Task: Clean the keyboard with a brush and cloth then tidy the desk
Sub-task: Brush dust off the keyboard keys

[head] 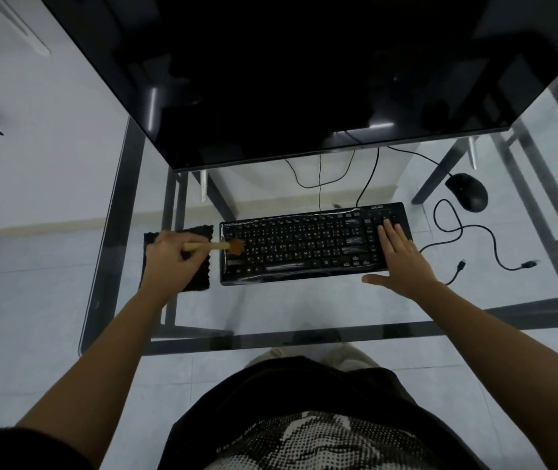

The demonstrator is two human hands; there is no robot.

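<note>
A black keyboard (pixel 304 245) lies on the glass desk (pixel 270 310) in front of the monitor. My left hand (pixel 169 256) grips the wooden handle of a small brush (pixel 216 246), whose brown bristles touch the keys at the keyboard's left end. A dark cloth (pixel 199 266) lies flat on the glass just left of the keyboard, partly hidden under my left hand. My right hand (pixel 403 259) rests flat with straight fingers on the keyboard's right end, over the number pad.
A large dark monitor (pixel 304 79) overhangs the back of the desk. A black mouse (pixel 467 191) sits at the back right, and loose black cables (pixel 457 232) curl across the glass right of the keyboard. The desk's metal frame shows through the glass.
</note>
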